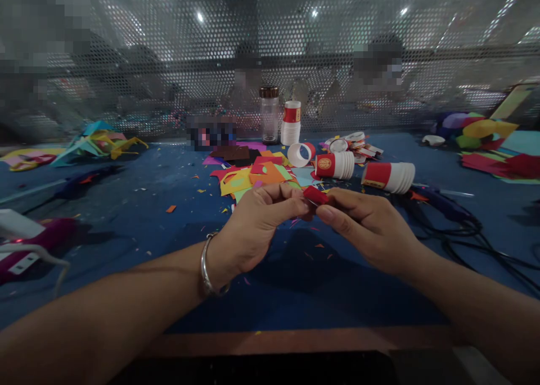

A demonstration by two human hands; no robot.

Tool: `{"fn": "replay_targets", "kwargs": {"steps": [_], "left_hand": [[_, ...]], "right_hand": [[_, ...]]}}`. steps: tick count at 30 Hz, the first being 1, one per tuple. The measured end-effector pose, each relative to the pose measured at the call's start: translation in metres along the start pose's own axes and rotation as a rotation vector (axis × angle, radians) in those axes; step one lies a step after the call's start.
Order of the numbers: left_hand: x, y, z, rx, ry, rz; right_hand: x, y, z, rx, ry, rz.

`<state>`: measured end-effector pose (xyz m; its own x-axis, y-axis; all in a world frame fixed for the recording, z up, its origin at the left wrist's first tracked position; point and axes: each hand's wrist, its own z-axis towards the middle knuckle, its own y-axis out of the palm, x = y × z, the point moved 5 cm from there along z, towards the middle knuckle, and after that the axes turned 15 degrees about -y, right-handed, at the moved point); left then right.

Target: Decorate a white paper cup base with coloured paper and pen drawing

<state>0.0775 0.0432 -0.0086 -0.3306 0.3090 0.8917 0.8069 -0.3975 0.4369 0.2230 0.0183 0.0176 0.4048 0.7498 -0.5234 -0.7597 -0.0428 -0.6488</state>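
A small piece of red paper (pixel 315 195), looking folded with a pale lower edge, is pinched between my two hands above the blue table. My left hand (pixel 270 213), with a silver bangle at the wrist, closes thumb and fingers on its left end. On the other end, my right hand (pixel 367 222) presses it between thumb and curled fingers. Just beyond lies a pile of coloured paper sheets (pixel 236 183). Red and white paper cups (pixel 335 165) rest on their sides behind my right hand. My fingertips cover part of the red piece.
A clear bottle (pixel 270 117) and an upright cup stack (pixel 291 126) stand before a perforated metal screen (pixel 177 92). Glue guns (pixel 447 202) with black cables lie right and left. A purple power strip (pixel 37 250) sits at left. Paper scraps (pixel 171 209) dot the blue table (pixel 152 227).
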Motion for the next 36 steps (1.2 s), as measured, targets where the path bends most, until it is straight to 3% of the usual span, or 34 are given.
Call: {"fn": "replay_targets", "kwargs": {"steps": [18,28,36], "left_hand": [[-0.0003,0.001,0.0024,0.005,0.013,0.004],[-0.0012,0.0004,0.0031,-0.013,0.02,-0.025],[-0.0008,0.0011,0.0039,-0.031,0.027,-0.038]], "right_hand": [[0.002,0.0025,0.002,0.037,-0.032,0.082],[0.0021,0.0022,0.0008,-0.005,-0.007,0.029],[-0.0016,0.0005,0.0028,0.023,-0.067,0.018]]}}
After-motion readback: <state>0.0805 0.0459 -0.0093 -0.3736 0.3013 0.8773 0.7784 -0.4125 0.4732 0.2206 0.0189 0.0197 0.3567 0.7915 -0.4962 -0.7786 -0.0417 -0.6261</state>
